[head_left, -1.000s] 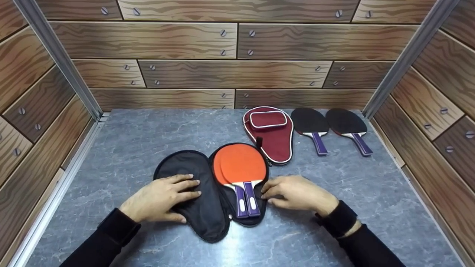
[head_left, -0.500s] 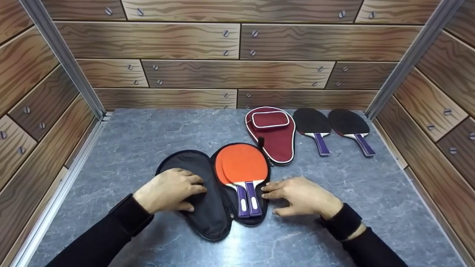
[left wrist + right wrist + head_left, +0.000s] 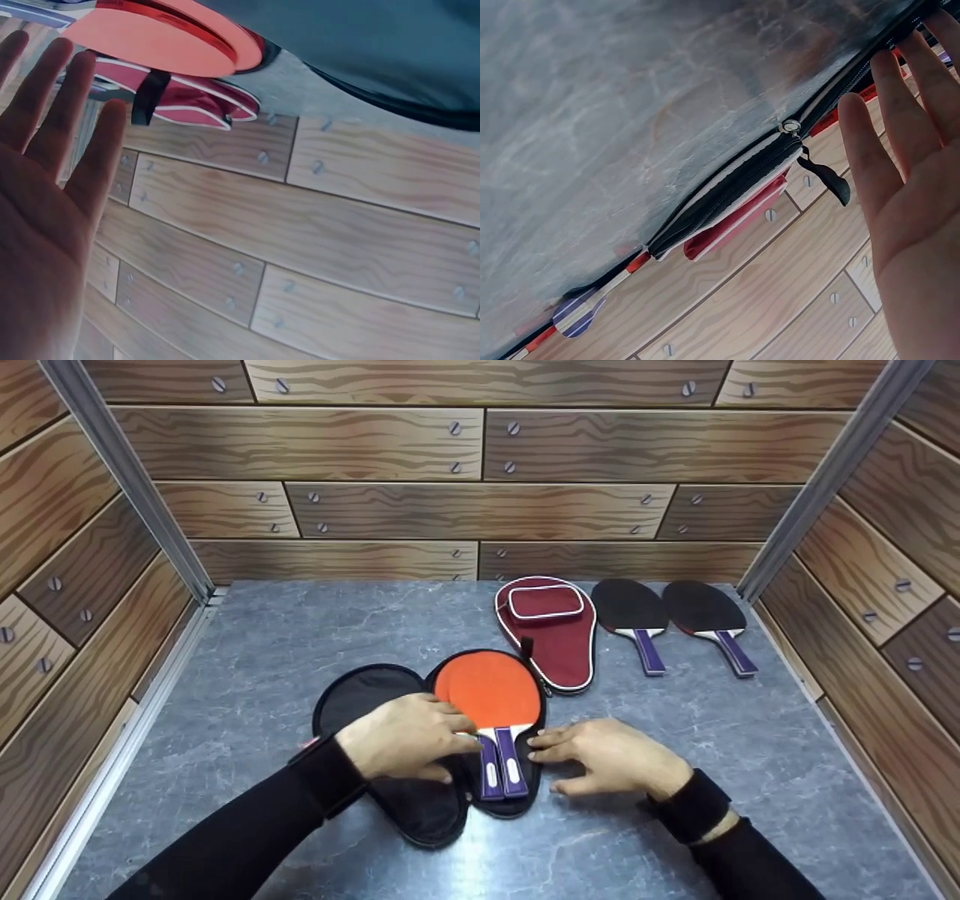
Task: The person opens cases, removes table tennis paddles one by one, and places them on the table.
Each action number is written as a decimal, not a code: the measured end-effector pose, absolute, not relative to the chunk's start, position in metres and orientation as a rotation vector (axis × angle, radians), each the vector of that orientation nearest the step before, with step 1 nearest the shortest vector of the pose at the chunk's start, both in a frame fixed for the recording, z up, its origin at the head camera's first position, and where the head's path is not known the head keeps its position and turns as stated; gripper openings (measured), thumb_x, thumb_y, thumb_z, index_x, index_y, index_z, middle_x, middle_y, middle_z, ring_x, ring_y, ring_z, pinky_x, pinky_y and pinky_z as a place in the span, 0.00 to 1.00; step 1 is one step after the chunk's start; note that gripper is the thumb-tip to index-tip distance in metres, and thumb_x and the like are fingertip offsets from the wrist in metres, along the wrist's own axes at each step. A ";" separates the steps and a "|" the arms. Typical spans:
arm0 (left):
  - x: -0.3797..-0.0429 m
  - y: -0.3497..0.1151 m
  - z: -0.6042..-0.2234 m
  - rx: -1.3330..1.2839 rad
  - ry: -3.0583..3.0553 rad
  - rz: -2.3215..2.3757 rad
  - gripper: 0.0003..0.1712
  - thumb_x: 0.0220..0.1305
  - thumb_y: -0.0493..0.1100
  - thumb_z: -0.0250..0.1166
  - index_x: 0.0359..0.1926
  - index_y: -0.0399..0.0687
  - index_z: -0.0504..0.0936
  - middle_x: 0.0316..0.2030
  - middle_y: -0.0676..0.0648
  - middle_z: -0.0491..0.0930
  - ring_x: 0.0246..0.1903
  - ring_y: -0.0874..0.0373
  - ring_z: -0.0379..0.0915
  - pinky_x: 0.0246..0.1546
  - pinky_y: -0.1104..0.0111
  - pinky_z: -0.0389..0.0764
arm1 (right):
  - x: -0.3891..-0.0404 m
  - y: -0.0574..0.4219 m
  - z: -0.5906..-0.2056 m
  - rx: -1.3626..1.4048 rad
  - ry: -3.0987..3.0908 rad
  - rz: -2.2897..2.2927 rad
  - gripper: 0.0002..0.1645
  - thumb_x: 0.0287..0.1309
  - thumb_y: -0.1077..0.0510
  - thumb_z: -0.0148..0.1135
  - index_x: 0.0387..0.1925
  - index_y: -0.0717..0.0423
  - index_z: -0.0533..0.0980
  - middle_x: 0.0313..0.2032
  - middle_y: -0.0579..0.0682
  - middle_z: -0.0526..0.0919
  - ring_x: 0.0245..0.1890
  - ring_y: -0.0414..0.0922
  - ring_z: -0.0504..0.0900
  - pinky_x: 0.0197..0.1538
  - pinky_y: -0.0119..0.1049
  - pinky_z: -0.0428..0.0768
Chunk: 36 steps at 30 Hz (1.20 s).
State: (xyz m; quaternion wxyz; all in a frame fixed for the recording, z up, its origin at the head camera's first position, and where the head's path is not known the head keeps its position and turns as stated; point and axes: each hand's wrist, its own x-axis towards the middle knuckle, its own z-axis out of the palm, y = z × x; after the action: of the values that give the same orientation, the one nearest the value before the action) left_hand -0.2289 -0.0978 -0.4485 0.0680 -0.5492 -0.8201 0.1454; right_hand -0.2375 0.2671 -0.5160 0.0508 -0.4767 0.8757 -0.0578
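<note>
A black table tennis bat case (image 3: 382,814) lies unzipped and spread flat, its left flap folded out. Two orange-faced table tennis bats (image 3: 495,690) overlap in the right half, purple handles towards me. My left hand (image 3: 412,735) hovers over the flap, its fingers reaching across to the handle of the left bat; in the left wrist view the fingers look straight and the palm holds nothing. The fingertips of my right hand (image 3: 615,757) rest at the right rim of the case, with the thumb apart below; its fingers are extended in the right wrist view.
Behind the open case lies a closed dark red bat case (image 3: 559,649) with white piping and a small pocket. Two black-faced bats (image 3: 628,607) lie side by side at the back right. Wood-patterned walls (image 3: 480,442) enclose the grey table (image 3: 300,622) at the back and sides.
My left hand has lifted off the black flap and moved right, towards the bat handles. My right hand stays at the rim, its thumb spread slightly further from the fingers.
</note>
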 end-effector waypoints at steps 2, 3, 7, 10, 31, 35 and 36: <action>-0.232 -0.089 -0.451 -1.678 -2.472 0.461 0.37 0.71 0.69 0.80 0.76 0.68 0.86 0.71 0.58 0.91 0.69 0.57 0.89 0.71 0.59 0.91 | -0.238 0.267 -0.516 -1.449 2.663 -0.190 0.31 0.79 0.34 0.72 0.75 0.38 0.88 0.78 0.39 0.87 0.76 0.47 0.90 0.73 0.52 0.92; -0.233 -0.085 -0.452 -1.690 -2.473 0.472 0.37 0.72 0.69 0.79 0.77 0.69 0.86 0.72 0.58 0.90 0.71 0.57 0.88 0.72 0.58 0.90 | -0.238 0.267 -0.516 -1.448 2.662 -0.195 0.31 0.79 0.34 0.73 0.75 0.38 0.88 0.78 0.39 0.87 0.76 0.47 0.90 0.73 0.53 0.92; -0.237 -0.069 -0.459 -1.750 -2.430 0.545 0.39 0.75 0.67 0.78 0.82 0.73 0.82 0.78 0.60 0.85 0.76 0.59 0.84 0.74 0.58 0.89 | -0.238 0.267 -0.516 -1.440 2.659 -0.203 0.31 0.79 0.35 0.73 0.75 0.38 0.88 0.78 0.38 0.87 0.76 0.47 0.89 0.73 0.53 0.92; -0.238 -0.059 -0.466 -1.799 -2.368 0.585 0.40 0.76 0.65 0.78 0.85 0.75 0.79 0.82 0.62 0.82 0.80 0.61 0.80 0.76 0.60 0.87 | -0.238 0.268 -0.515 -1.431 2.656 -0.207 0.30 0.78 0.35 0.73 0.74 0.38 0.88 0.78 0.38 0.87 0.76 0.47 0.89 0.72 0.53 0.92; -0.242 -0.042 -0.489 -1.787 -2.115 0.604 0.14 0.82 0.57 0.69 0.63 0.73 0.87 0.66 0.67 0.90 0.68 0.67 0.87 0.72 0.65 0.87 | -0.239 0.267 -0.516 -1.443 2.669 -0.194 0.29 0.78 0.36 0.74 0.72 0.38 0.90 0.76 0.39 0.89 0.73 0.47 0.92 0.68 0.52 0.94; -0.242 -0.048 -0.486 -1.776 -2.097 0.568 0.11 0.84 0.59 0.65 0.59 0.73 0.88 0.62 0.67 0.91 0.65 0.67 0.89 0.69 0.65 0.88 | -0.239 0.267 -0.515 -1.445 2.662 -0.203 0.29 0.78 0.36 0.74 0.72 0.38 0.90 0.76 0.39 0.89 0.74 0.47 0.91 0.68 0.53 0.94; -0.242 -0.051 -0.485 -1.773 -2.093 0.557 0.10 0.85 0.59 0.64 0.58 0.73 0.88 0.61 0.67 0.91 0.64 0.67 0.89 0.68 0.65 0.88 | -0.240 0.267 -0.515 -1.445 2.659 -0.205 0.28 0.78 0.36 0.74 0.72 0.38 0.90 0.76 0.39 0.89 0.74 0.47 0.91 0.68 0.53 0.94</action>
State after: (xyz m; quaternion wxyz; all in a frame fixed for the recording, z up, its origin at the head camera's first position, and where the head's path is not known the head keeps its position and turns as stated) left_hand -0.2419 -0.0509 -0.4851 0.1704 -0.6243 -0.7368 0.1960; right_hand -0.2395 0.2666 -0.5153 0.0541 -0.4756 0.8754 -0.0676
